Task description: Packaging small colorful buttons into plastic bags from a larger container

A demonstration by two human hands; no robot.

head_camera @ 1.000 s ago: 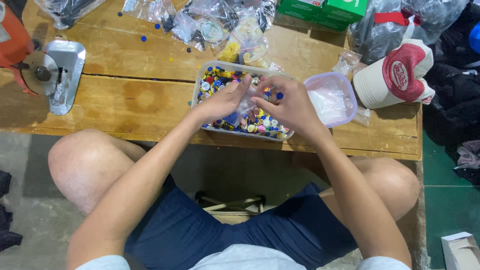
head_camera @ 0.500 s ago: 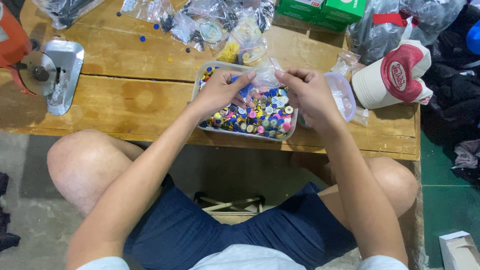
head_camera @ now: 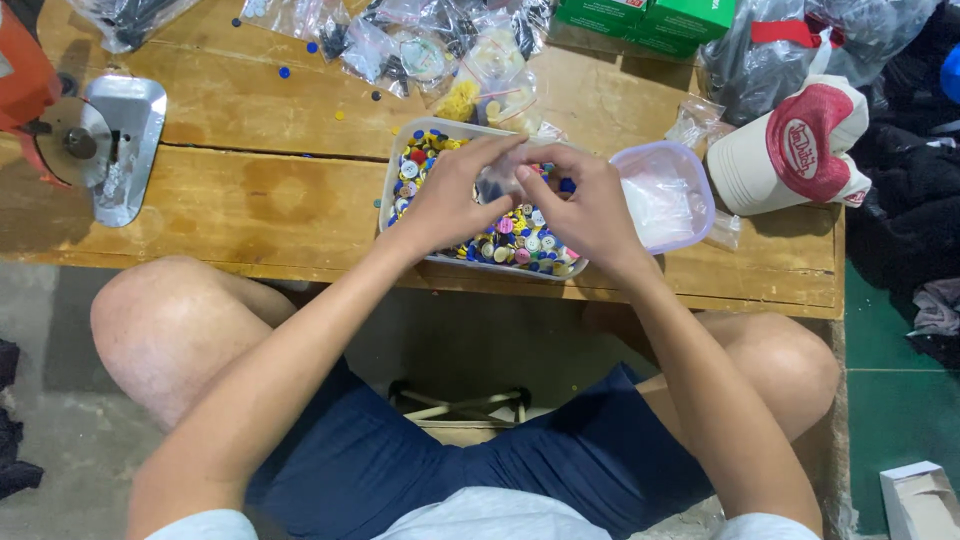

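Note:
A clear rectangular tub [head_camera: 396, 172] full of mixed coloured buttons [head_camera: 520, 240] sits on the wooden table [head_camera: 250, 190]. Over the tub, my left hand [head_camera: 450, 195] and my right hand [head_camera: 585, 210] meet, both pinching a small clear plastic bag [head_camera: 497, 177] between their fingertips. The bag is mostly hidden by my fingers. A purple-rimmed clear container [head_camera: 668, 195] holding small plastic bags stands just right of the tub, by my right hand.
A heap of small clear bags [head_camera: 430, 40] lies at the table's back. A white and red cap [head_camera: 795, 150] rests at the right end, green boxes [head_camera: 650, 20] behind. An orange machine with a metal base [head_camera: 100, 140] stands at the left. Loose buttons [head_camera: 284, 72] dot the tabletop.
My hands were down in the buttons a second ago. They lifted and spread apart with a clear bag, and have since drawn together over the tub, holding the bag.

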